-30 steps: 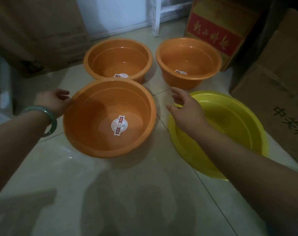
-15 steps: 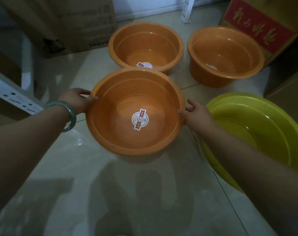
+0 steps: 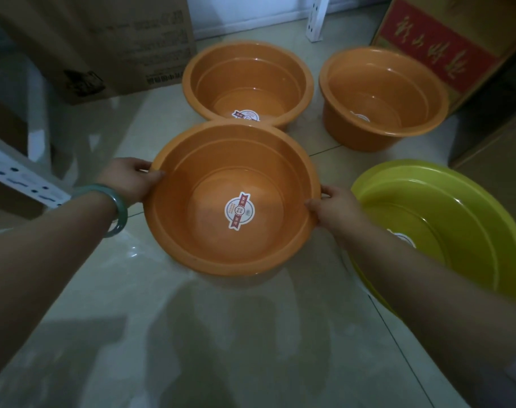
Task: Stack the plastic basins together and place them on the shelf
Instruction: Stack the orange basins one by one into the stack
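Observation:
Three orange plastic basins and one wider yellow-green basin (image 3: 462, 219) are on the tiled floor. The nearest orange basin (image 3: 192, 254), with a round sticker inside, is held by both hands. My left hand (image 3: 127, 178) grips its left rim, thumb over the edge. My right hand (image 3: 336, 209) grips its right rim. A second orange basin (image 3: 245, 72) sits just behind it, their rims overlapping in view. The third orange basin (image 3: 380, 92) stands at the back right. The yellow-green basin lies to the right, partly hidden by my right forearm.
A brown cardboard box (image 3: 103, 45) stands at the back left, a red and yellow box (image 3: 445, 45) at the back right. A white perforated shelf rail (image 3: 18, 178) runs along the left edge. A white shelf post (image 3: 317, 19) stands by the back wall.
My right hand moved left from over the yellow-green basin and closed on the near orange basin's right rim. My left hand closed on its left rim. The view shifted left and closer.

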`<state>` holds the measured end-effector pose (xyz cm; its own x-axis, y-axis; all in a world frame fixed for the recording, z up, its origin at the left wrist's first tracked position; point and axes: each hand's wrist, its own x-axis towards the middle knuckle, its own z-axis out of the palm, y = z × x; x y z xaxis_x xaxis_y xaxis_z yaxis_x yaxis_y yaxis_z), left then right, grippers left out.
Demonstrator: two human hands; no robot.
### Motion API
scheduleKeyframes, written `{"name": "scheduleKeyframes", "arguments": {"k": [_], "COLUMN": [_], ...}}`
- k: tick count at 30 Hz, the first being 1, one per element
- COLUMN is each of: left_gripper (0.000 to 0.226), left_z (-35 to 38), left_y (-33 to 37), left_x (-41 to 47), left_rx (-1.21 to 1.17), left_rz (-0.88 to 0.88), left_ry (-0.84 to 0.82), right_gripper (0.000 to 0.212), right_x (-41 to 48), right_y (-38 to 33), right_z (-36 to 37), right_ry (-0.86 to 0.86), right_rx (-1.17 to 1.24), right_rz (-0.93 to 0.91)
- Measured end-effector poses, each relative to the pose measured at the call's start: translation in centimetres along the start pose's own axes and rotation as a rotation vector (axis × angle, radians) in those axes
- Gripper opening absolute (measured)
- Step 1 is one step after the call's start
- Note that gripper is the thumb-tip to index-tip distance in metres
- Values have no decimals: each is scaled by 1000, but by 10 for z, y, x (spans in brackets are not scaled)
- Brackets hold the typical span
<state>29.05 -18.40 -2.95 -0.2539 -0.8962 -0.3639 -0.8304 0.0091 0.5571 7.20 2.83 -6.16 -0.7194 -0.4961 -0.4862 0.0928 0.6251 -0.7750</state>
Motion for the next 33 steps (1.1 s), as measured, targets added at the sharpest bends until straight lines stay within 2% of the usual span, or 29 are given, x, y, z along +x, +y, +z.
{"name": "scheduleKeyframes", "arguments": {"k": [7, 10, 14, 18, 22, 27, 31, 33], "left_gripper": [44, 42, 41, 39, 17, 19, 12, 17], "left_z": [-18, -23, -22, -11, 16, 65, 102, 118], "left_y": [21, 41, 77, 124, 172, 215, 225, 222], "left_x": [-12, -22, -36, -52, -75, -106, -127, -131], "left_rx": [-29, -76, -150, -251, -308, -340, -177, -78], "left_rz": [32, 49, 129, 239, 365, 457, 515, 519], "left_ry": [80, 125, 136, 150, 88, -99, -274, -324], "right_gripper": [45, 36, 29, 17, 18, 9, 18, 16], "right_x": [-20, -31, -45, -57, -78, -101, -109, -108], "right_y": [-19, -31, -42, -47, -37, -8, 28, 48], "right_z": [-16, -35, -71, -123, -182, -241, -263, -267], "right_ry": [29, 49, 74, 169, 304, 488, 555, 557], "right_rx": [26, 49, 138, 195, 227, 272, 227, 194], "right_rz": [-70, -106, -162, -179, -174, -82, 54, 87]}}
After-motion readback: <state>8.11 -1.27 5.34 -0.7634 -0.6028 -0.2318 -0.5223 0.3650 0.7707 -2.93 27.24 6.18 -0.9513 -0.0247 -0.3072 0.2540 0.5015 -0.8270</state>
